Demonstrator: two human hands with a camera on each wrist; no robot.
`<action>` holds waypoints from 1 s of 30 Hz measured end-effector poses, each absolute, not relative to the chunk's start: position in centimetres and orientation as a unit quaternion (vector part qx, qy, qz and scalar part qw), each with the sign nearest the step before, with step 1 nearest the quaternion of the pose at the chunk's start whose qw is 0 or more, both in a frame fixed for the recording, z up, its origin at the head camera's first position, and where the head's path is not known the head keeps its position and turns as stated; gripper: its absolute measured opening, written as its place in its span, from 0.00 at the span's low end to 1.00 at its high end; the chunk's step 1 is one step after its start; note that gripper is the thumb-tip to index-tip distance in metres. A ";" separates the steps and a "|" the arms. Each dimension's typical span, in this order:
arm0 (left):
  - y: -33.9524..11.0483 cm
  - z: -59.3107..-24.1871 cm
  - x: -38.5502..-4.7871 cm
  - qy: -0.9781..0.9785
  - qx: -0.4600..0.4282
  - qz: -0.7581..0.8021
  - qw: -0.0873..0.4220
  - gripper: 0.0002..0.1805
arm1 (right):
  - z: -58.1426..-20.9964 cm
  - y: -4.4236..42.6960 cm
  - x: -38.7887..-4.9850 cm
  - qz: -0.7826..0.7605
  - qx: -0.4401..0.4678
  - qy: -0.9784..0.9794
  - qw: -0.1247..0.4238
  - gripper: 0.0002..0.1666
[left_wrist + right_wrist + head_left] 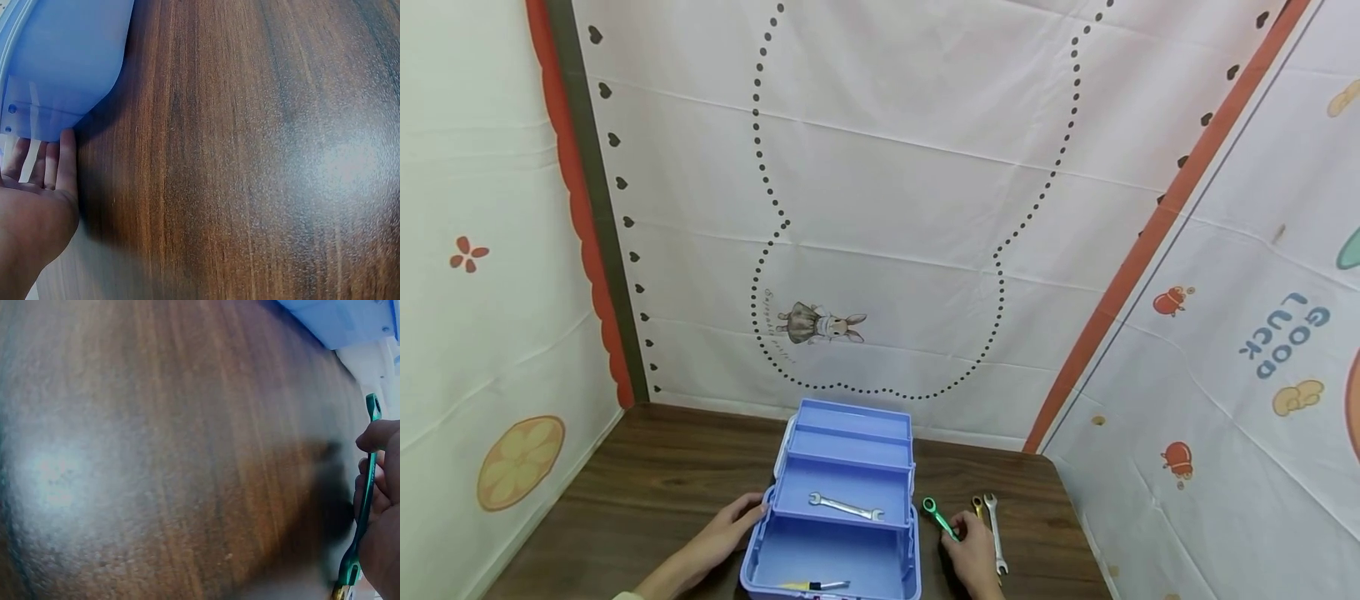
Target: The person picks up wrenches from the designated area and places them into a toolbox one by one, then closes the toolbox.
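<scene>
A blue toolbox point(835, 546) stands unfolded, its stepped trays rising at the back. My left hand point(733, 529) rests against its left side near the rim; in the left wrist view the fingers point(67, 159) reach out fairly straight to the box wall. To the right of the box, my right hand point(972, 554) pinches a green ratchet wrench point(940, 518) between thumb and fingers. The right wrist view shows the wrench point(370, 481) lying along the palm. Beyond that hand are a gold wrench point(977, 505), partly hidden by it, and a silver wrench point(996, 533).
Another silver open-end wrench point(846, 506) lies in the toolbox's lower tray. In the bottom compartment is a screwdriver point(812, 585) with a yellow and black handle. Printed cloth point(880, 208) hangs behind and at both sides of the wooden table point(692, 462).
</scene>
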State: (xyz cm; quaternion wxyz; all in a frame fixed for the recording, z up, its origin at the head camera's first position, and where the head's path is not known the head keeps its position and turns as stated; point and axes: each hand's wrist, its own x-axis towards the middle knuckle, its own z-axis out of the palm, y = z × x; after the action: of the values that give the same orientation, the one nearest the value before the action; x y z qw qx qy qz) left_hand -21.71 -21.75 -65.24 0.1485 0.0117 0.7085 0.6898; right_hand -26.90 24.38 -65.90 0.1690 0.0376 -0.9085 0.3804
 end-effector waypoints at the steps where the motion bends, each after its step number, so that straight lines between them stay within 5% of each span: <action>1: -21.7 -65.2 -21.7 0.709 0.011 0.689 0.149 0.40 | -65.7 24.4 -26.9 0.382 0.037 -0.909 0.165 0.15; 30: -21.9 -65.1 -21.7 0.705 0.017 0.692 0.154 0.40 | -56.8 22.1 -27.8 0.446 0.097 -0.874 0.164 0.11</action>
State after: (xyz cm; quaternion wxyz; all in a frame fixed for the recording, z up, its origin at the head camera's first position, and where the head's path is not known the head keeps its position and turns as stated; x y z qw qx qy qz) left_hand -21.72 -21.85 -65.14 0.1539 0.0171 0.7050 0.6921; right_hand -27.78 22.11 -56.81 0.1640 0.0971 -0.8744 0.4463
